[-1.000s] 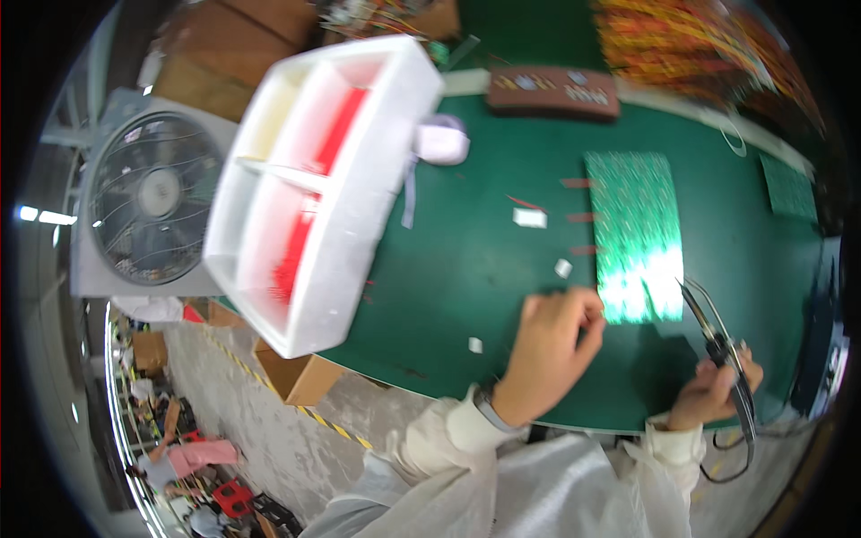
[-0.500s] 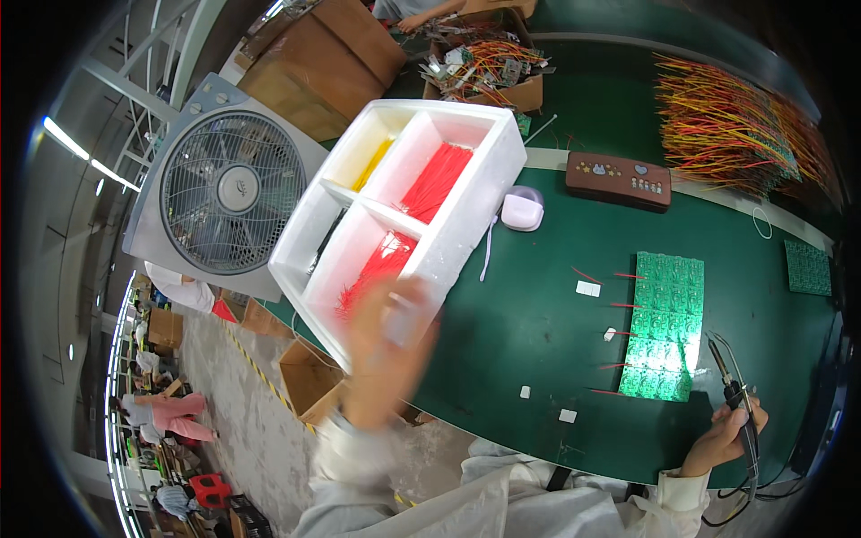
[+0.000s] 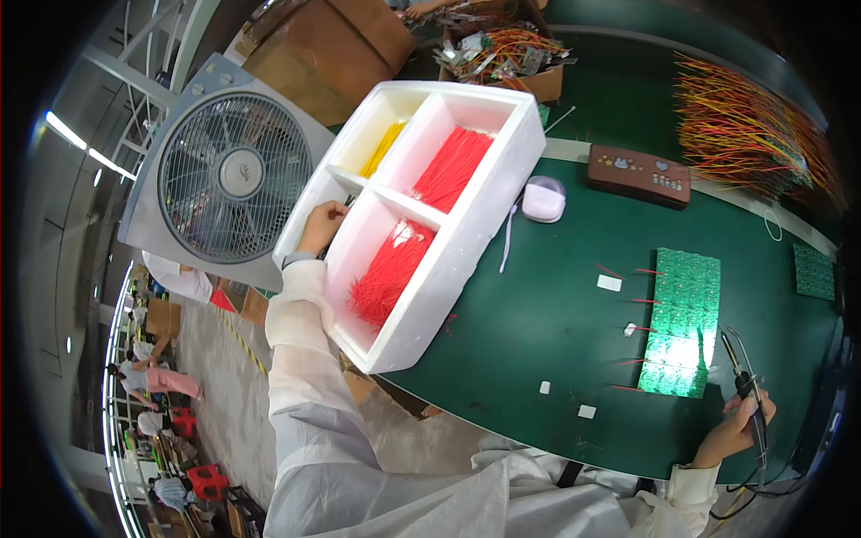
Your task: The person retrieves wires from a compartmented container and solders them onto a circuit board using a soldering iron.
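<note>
My left hand (image 3: 319, 229) reaches into the left compartment of a white foam box (image 3: 471, 247). Its fingers are pinched together beside dark strands, and whatever they hold is hidden. Red wires (image 3: 391, 276) fill the near compartment, more red ones lie in the far right one, and yellow wires (image 3: 384, 149) in the far left. At the right, my right hand (image 3: 734, 434) grips a soldering iron (image 3: 745, 384), its tip pointing up beside a green circuit board panel (image 3: 679, 336). Several short red wires (image 3: 642, 301) stick out from the panel's left edge.
A fan (image 3: 235, 175) stands left of the foam box. Beyond lie a brown pencil case (image 3: 639, 176), a lilac case (image 3: 543, 199) and a heap of red and yellow wires (image 3: 740, 125). Small white pieces (image 3: 587, 412) dot the green table (image 3: 516, 332). Another board (image 3: 813, 271) lies far right.
My left hand has moved from above the near red wires, up and left into the left compartment. The right hand still holds the soldering iron. The view has shifted slightly.
</note>
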Tool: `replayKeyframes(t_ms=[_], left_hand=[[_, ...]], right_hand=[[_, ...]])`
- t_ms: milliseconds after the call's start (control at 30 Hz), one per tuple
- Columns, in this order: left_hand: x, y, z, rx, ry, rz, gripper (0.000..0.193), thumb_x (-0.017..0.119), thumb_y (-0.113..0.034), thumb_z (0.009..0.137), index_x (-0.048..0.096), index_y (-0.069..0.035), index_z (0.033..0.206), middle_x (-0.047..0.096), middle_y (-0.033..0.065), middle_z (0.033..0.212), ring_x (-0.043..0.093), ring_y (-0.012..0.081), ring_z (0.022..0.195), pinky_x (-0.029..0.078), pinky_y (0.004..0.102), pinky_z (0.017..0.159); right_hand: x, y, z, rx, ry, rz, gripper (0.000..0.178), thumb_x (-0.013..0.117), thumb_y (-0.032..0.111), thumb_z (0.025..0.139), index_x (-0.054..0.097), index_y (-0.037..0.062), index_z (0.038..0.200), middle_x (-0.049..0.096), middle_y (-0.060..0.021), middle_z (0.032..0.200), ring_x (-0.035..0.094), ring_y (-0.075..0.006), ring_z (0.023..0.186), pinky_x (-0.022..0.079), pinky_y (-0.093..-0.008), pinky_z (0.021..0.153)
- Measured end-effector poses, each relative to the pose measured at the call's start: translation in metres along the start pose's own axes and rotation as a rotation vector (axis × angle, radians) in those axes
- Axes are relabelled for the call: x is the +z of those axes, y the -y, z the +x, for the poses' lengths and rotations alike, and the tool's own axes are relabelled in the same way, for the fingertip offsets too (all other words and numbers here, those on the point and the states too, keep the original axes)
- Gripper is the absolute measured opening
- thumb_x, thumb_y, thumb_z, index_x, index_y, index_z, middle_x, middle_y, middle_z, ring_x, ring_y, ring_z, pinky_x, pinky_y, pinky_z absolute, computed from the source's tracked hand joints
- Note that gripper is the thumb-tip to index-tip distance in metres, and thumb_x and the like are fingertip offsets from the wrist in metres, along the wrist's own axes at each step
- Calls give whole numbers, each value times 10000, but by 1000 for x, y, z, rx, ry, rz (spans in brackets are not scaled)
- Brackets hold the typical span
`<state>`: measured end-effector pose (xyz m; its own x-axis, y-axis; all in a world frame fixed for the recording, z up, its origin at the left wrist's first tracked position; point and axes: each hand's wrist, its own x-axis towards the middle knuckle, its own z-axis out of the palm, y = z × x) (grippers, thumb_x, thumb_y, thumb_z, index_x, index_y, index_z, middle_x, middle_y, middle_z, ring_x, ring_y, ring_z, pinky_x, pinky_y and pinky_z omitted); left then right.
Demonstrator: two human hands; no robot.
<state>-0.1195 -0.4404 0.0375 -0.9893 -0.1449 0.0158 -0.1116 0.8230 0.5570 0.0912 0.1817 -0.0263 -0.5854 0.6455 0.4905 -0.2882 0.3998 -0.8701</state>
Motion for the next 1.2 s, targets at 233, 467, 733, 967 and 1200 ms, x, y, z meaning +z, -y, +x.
replayKeyframes(t_ms=[233,467,733,967,1200], left_hand=[[4,-13,-5,-15,-46,-61,137,606,-53,714,567,7,831,578,48,703,530,109,632,434,225,591],[1,-13,-7,29,-94,22,88,615,-53,705,596,-2,774,600,58,689,543,108,621,434,219,592],[-7,-24,-8,-5,-188,-64,89,621,-65,688,634,0,745,624,70,689,556,114,619,440,232,596],[-9,-44,-16,-26,-286,-198,136,633,-84,672,643,18,762,625,78,688,553,105,600,432,211,585],[-20,-82,-36,75,-422,-261,138,581,-93,751,592,35,801,611,67,734,553,98,640,418,202,593]], right_hand=[[4,4,-1,13,21,-13,240,499,246,835,435,16,861,470,-101,857,401,-90,536,312,-188,479],[2,5,-2,8,30,3,219,502,225,831,440,21,879,453,-86,817,398,-89,542,318,-187,499],[0,7,-3,20,83,12,186,493,193,829,443,29,902,458,-87,806,400,-88,554,328,-197,522],[8,14,0,3,93,84,187,472,176,850,442,21,951,466,-73,754,394,-88,573,329,-201,569],[21,30,21,200,-58,105,169,482,178,860,460,20,915,421,-11,704,350,-75,620,291,-207,573]])
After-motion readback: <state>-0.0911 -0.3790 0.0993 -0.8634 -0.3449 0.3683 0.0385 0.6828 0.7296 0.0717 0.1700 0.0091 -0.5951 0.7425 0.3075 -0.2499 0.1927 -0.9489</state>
